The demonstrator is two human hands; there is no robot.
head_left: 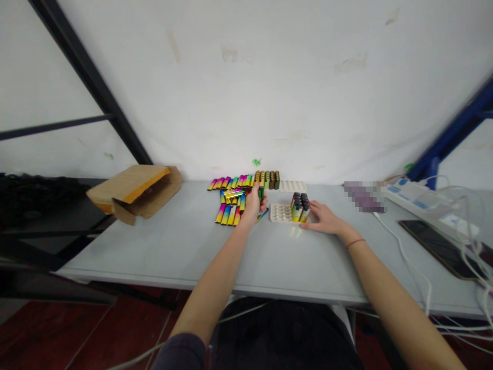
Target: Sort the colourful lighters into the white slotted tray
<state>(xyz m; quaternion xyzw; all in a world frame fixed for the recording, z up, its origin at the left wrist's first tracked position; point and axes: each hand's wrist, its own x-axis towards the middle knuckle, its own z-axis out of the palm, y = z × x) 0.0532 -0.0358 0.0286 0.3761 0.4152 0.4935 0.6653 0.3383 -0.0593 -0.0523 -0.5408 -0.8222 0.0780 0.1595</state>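
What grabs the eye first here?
The pile of iridescent rainbow-coloured lighters at the far middle of the grey table, where the left hand grips one lighter. Right of it, the right hand rests beside a white dimpled plastic tray holding upright lighters; an open brown cardboard box lies far left.

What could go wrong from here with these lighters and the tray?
The standing lighters fill only one end of the white tray; a nudge from the right hand could topple them. The left hand, gripping a lighter, may scatter the loose rows beside it.
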